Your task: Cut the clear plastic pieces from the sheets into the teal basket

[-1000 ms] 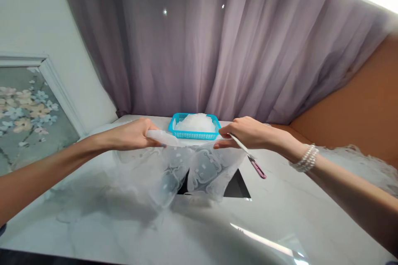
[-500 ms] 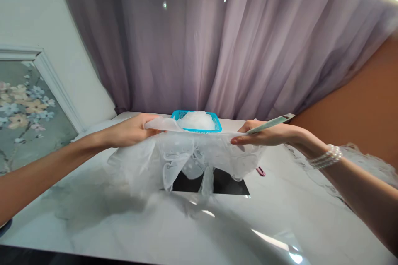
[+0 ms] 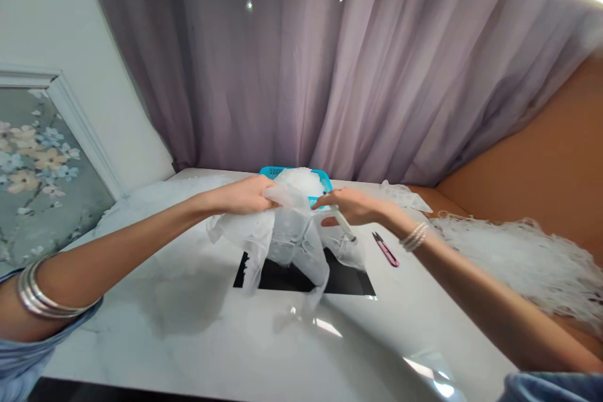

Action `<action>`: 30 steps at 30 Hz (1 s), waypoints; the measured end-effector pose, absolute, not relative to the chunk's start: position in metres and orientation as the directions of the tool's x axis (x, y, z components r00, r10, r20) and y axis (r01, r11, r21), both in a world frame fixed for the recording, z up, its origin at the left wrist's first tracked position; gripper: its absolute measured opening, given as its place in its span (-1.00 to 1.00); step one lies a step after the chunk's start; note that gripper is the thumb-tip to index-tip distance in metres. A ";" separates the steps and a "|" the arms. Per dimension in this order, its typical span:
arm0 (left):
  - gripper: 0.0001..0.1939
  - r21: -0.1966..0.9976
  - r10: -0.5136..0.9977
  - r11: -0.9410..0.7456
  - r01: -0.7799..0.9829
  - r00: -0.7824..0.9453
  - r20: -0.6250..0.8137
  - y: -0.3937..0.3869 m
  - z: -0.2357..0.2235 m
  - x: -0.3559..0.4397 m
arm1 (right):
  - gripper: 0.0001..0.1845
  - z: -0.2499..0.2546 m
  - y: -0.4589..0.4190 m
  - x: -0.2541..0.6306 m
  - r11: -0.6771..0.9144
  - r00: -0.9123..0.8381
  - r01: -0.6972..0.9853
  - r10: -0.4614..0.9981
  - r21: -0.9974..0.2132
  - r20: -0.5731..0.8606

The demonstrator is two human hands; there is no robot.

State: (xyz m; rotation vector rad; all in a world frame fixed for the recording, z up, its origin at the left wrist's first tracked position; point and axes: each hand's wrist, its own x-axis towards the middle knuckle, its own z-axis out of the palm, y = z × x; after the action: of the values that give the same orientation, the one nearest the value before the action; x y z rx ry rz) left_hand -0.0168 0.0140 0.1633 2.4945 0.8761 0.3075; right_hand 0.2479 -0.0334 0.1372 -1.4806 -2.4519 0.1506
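- Left hand (image 3: 257, 193): gripping sheer white fabric (image 3: 292, 235) above black mat (image 3: 287, 276).
- Right hand (image 3: 351, 204): holding slim pale tool (image 3: 343, 224) above mat's right side.
- Change: hands closer together; pink snips (image 3: 386, 250), right of mat, now uncovered.
- Blue basket (image 3: 269, 171): beyond mat.

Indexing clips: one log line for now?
left hand: gripping sheer fabric; right hand: slim pale tool; pink snips: on table

narrow gap between sheer fabric (image 3: 294, 240) and pink snips (image 3: 387, 251), basket (image 3: 269, 171) behind
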 end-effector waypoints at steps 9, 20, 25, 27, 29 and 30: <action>-0.71 0.246 0.718 -0.665 0.705 0.694 -0.046 0.049 0.168 -0.049 | -0.69 0.096 -0.030 0.207 0.540 -0.569 0.593 0.806 -0.597 0.165; -0.78 0.356 0.571 -0.787 0.505 0.813 0.109 0.023 0.097 -0.003 | -0.72 0.089 -0.013 0.188 0.433 -0.474 0.583 0.869 -0.687 0.146; -0.70 0.468 0.578 -0.761 0.450 0.797 0.174 0.024 0.092 -0.002 | -0.68 0.105 -0.021 0.196 0.435 -0.444 0.627 0.881 -0.647 0.162; -0.69 0.484 0.586 -0.757 0.440 0.784 0.205 0.021 0.090 -0.002 | -0.68 0.112 -0.025 0.195 0.444 -0.437 0.643 0.882 -0.625 0.177; -0.69 0.480 0.595 -0.760 0.438 0.765 0.244 0.017 0.088 -0.002 | -0.69 0.115 -0.027 0.194 0.456 -0.436 0.655 0.879 -0.603 0.191; -0.69 0.472 0.598 -0.765 0.438 0.755 0.268 0.015 0.087 -0.002 | -0.69 0.116 -0.027 0.194 0.461 -0.437 0.661 0.878 -0.592 0.196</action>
State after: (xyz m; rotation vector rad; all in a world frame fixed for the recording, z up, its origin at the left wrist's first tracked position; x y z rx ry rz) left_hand -0.0021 0.0146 0.0872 2.5701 0.7931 0.5778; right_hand 0.1941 -0.0268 0.1156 -1.2818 -2.2330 0.6016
